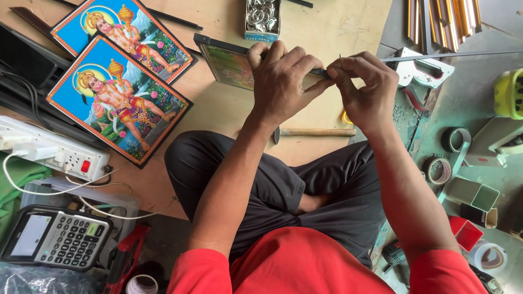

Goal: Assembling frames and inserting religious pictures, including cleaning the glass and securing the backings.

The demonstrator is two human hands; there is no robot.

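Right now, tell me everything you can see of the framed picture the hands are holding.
The framed picture is a small rectangular print with a thin dark frame, apparently of wood or plastic. It stands tilted on the plywood board, its green and yellow printed face turned toward the camera. The left hand grips its upper right part and covers much of the image. The right hand pinches a small nail-like pin at the frame's right end. The left corner is bare and shows a mitred joint.
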